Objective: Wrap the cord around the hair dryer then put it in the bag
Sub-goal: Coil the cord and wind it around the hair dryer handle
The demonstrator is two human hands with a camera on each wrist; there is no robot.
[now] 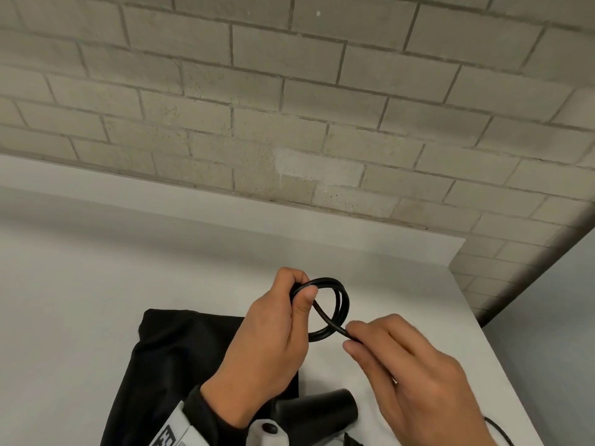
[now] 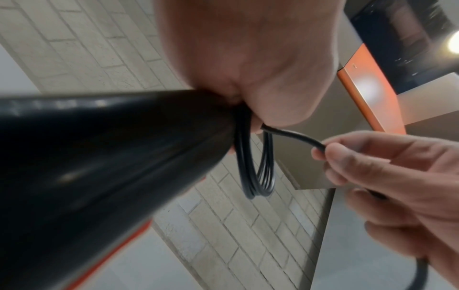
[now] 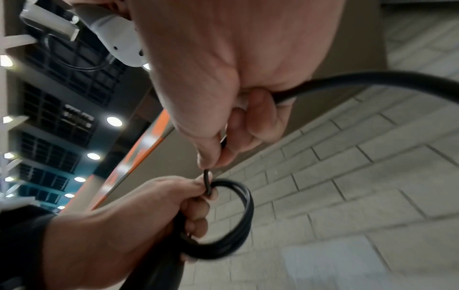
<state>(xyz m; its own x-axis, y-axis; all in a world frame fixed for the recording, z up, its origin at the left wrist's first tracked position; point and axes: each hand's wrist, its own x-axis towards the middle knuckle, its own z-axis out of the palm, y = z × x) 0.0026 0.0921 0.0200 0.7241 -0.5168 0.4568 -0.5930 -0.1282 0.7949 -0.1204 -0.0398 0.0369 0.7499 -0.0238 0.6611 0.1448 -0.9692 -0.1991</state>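
Closest to the person, at the near edge of the white table (image 1: pixel 96 268), the black hair dryer (image 1: pixel 317 410) is showing only its barrel, poking out below the left wrist; in the left wrist view its dark body (image 2: pixel 104 157) is filling the frame right up against the palm, so the left hand seems to be gripping its handle, though the grip itself is hidden. Just beside it, under the left forearm, the black bag (image 1: pixel 180 355) is lying flat and limp on the table.

Above the bag, the left hand (image 1: pixel 273 336) is curling tight, thumb pressing down on a bundle of cord (image 1: pixel 335 307) that is standing out from the fist as a round coil of several turns (image 3: pixel 238 221). One strand is crossing the coil and running to the right hand (image 1: pixel 418 378), which is pinching it between thumb and fingertip (image 2: pixel 320 151), the other fingers loosely bent. The rest of the cord is trailing out behind the right palm (image 3: pixel 372 78) and off toward the table's near right edge.

Beyond the hands, bare tabletop is stretching back to a pale brick wall (image 1: pixel 289 107).
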